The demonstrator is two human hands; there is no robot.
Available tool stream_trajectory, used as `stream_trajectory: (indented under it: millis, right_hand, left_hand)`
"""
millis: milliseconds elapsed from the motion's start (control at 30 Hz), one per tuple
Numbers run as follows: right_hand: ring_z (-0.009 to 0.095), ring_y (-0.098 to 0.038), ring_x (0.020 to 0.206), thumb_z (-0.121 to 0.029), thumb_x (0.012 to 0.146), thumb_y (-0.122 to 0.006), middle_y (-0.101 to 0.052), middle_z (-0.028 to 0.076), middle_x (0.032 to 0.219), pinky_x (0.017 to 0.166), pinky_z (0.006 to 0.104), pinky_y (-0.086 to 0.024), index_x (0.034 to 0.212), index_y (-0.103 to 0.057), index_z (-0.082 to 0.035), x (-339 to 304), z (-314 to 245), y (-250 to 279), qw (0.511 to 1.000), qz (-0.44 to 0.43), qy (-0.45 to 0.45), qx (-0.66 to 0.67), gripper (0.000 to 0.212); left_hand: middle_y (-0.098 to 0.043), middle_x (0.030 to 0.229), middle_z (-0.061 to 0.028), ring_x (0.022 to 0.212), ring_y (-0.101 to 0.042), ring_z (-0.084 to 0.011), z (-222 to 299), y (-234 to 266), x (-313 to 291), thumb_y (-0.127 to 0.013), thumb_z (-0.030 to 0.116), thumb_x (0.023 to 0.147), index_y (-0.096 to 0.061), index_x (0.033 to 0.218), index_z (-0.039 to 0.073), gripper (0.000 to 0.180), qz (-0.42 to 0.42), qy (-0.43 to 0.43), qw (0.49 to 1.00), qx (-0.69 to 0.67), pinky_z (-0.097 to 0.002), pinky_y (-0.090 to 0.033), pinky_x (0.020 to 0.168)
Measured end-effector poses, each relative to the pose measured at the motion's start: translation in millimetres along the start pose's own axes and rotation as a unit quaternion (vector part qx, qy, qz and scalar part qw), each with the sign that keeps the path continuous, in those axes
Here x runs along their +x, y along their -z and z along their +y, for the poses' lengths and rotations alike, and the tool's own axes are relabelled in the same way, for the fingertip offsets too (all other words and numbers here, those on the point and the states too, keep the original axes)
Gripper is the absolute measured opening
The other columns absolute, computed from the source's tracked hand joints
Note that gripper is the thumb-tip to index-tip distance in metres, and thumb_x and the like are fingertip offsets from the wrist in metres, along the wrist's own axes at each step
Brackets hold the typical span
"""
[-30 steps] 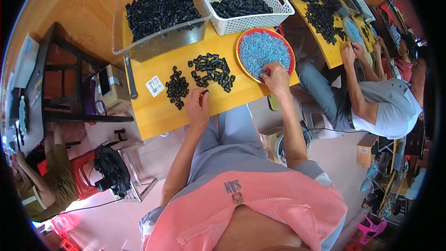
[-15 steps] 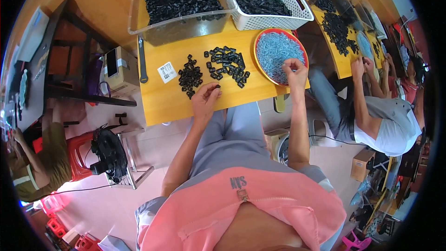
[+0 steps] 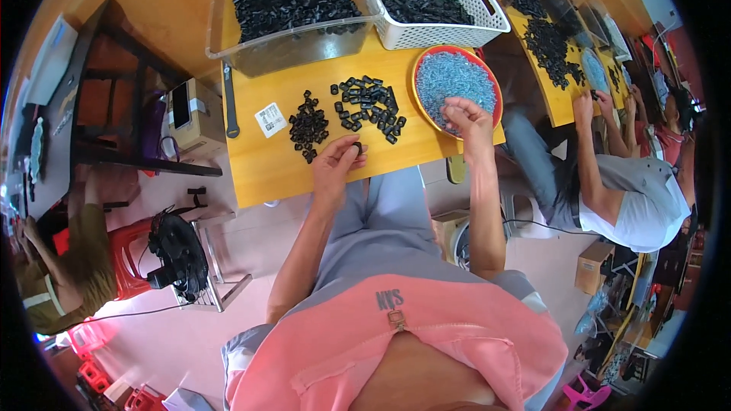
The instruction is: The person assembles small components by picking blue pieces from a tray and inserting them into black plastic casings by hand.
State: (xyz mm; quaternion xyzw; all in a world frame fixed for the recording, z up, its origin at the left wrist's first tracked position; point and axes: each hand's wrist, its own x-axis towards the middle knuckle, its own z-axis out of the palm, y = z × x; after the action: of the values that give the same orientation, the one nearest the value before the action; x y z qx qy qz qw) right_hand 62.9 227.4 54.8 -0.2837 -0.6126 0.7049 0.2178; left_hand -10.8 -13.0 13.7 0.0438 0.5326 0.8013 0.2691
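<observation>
My left hand (image 3: 336, 161) is closed at the table's front edge, with a small black plastic part (image 3: 358, 148) pinched between thumb and fingers. Just beyond it lie two groups of black parts: a pile of small pieces (image 3: 308, 128) to the left and larger cylindrical pieces (image 3: 368, 103) to the right. My right hand (image 3: 468, 120) hovers over the near side of a red and yellow bowl (image 3: 417, 93) full of tiny translucent bluish pieces (image 3: 454, 78). Its thumb and fingertips are pressed together; whatever they hold is too small to make out.
At the back stand a clear plastic bin (image 3: 293, 49) and a white perforated basket (image 3: 438, 36), both holding black parts. A white label (image 3: 270, 119) and a black strap-like strip (image 3: 230, 99) lie on the left of the yellow table (image 3: 263, 171). Co-workers sit at both sides.
My right hand has lifted slightly and shifted left, toward the near rim of the bowl. My left hand stays nearly in place, its black part now turned more into view.
</observation>
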Motion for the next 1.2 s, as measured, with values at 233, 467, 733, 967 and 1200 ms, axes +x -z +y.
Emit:
stream_trajectory:
  millis: [233,467,733,967,1200]
  right_hand:
    - [0.006,-0.056,0.068,0.000,0.073,-0.063,-0.062,0.002,0.076,0.062,0.0204,-0.044,0.085,-0.064,-0.002,-54.8,14.6,-70.0,0.994,-0.109,0.031,0.002,0.012]
    - [0.005,-0.054,0.068,0.007,0.072,-0.063,-0.059,0.001,0.077,0.062,0.0175,-0.043,0.084,-0.062,-0.001,-68.8,32.5,-97.2,0.990,-0.110,0.083,-0.035,0.014]
    - [0.007,-0.055,0.063,0.005,0.069,-0.064,-0.059,0.003,0.068,0.057,0.0205,-0.044,0.079,-0.062,0.000,-75.6,30.6,-104.3,0.991,-0.063,0.088,-0.074,0.011]
    - [0.017,-0.058,0.063,0.007,0.069,-0.061,-0.057,0.009,0.073,0.054,0.0243,-0.045,0.080,-0.061,0.001,-86.6,24.0,-121.2,0.933,-0.097,0.280,-0.204,0.012]
    - [0.022,-0.057,0.067,0.003,0.068,-0.063,-0.055,0.009,0.080,0.057,0.0283,-0.046,0.085,-0.060,0.000,-47.7,52.7,-146.7,0.882,-0.161,0.322,-0.303,0.017]
  left_hand:
    - [-0.060,0.088,-0.0060,0.074,-0.059,-0.0124,1.4,0.0,1.4,-0.057,0.005,0.083,-0.056,0.100,0.002,0.018,-0.030,0.072,0.977,-0.198,-0.0215,-0.049,0.068]
    - [-0.060,0.086,-0.0038,0.074,-0.060,-0.0127,1.7,-2.6,-3.5,-0.058,0.002,0.081,-0.058,0.096,0.003,0.015,-0.020,0.075,0.974,-0.212,-0.0223,-0.049,0.068]
    - [-0.061,0.084,-0.0055,0.074,-0.060,-0.0131,-4.1,3.1,-8.2,-0.059,0.002,0.080,-0.058,0.095,0.002,0.015,-0.021,0.085,0.972,-0.220,-0.0227,-0.050,0.068]
    - [-0.061,0.084,-0.0066,0.075,-0.061,-0.0138,-12.9,21.7,-14.4,-0.056,0.003,0.082,-0.057,0.095,0.003,0.013,-0.007,0.099,0.956,-0.276,-0.0214,-0.051,0.066]
    - [-0.061,0.086,-0.0090,0.075,-0.061,-0.0140,2.3,47.4,-24.2,-0.055,0.005,0.084,-0.056,0.098,0.003,0.014,0.015,0.072,0.961,-0.268,-0.0217,-0.052,0.065]
